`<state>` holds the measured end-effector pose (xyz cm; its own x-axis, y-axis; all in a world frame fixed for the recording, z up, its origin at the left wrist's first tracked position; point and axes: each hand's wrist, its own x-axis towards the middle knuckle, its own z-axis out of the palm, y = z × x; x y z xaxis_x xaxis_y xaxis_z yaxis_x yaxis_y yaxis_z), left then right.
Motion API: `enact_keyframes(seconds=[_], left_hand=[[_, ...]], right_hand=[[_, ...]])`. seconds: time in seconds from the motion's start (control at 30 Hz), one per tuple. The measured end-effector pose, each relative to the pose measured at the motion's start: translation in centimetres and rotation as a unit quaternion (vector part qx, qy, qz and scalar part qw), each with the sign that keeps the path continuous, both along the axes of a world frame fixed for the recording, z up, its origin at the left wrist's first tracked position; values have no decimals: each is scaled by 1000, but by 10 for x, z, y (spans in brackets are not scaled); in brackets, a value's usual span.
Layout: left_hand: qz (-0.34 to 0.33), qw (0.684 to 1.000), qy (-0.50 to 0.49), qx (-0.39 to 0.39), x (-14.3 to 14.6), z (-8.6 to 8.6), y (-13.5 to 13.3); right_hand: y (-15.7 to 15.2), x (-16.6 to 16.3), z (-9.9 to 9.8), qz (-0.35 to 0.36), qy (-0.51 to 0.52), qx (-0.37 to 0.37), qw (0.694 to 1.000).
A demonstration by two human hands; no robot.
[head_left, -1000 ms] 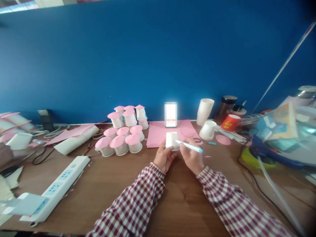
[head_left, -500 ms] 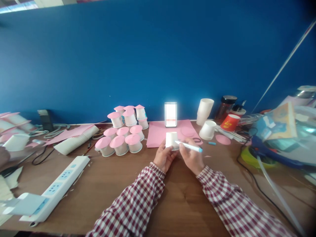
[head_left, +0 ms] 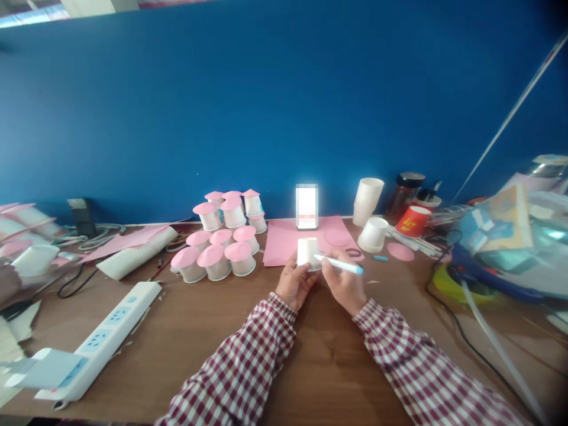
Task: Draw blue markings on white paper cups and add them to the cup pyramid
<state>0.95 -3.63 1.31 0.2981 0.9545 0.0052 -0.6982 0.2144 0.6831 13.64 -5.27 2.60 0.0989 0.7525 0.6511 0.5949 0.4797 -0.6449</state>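
In the left hand [head_left: 293,284], half curled with the thumb across the near side: a white cup [head_left: 307,251]. In the right hand [head_left: 348,287], closed to a pinch: a pen [head_left: 339,264], tip at the cup's right side, touching or just off it, too small to tell. Cup placed midway between the left and right edges of the tabletop [head_left: 323,384], nearer the far edge than the near one, seen against the front of some pink paper [head_left: 281,242].

Likeliest trouble: a stray stroke, from a skid of the pen on the curved wall or a twist of the cup in a loose hold. From too tight a squeeze, probably a dent. From a thumb on wet ink, a smear.

Farther out, a lit phone [head_left: 306,207] upright on the paper, liable to topple after any tug there. To the right, a small blue cap [head_left: 380,258], easily sent rolling by the right wrist. Toward the far edge, a leaning stack of cups [head_left: 368,201], prone to tip at a bump. Left of the paper, pink-topped cups [head_left: 212,253] crowded close, open to a chain of knocks from a careless left arm.
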Motion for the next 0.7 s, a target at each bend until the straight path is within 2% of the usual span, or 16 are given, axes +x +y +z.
enact_keyframes(seconds=[0.7], left_hand=[[-1, 1000, -6, 3, -1, -1, 1]], right_hand=[[1, 0, -2, 5, 0, 1, 1000]])
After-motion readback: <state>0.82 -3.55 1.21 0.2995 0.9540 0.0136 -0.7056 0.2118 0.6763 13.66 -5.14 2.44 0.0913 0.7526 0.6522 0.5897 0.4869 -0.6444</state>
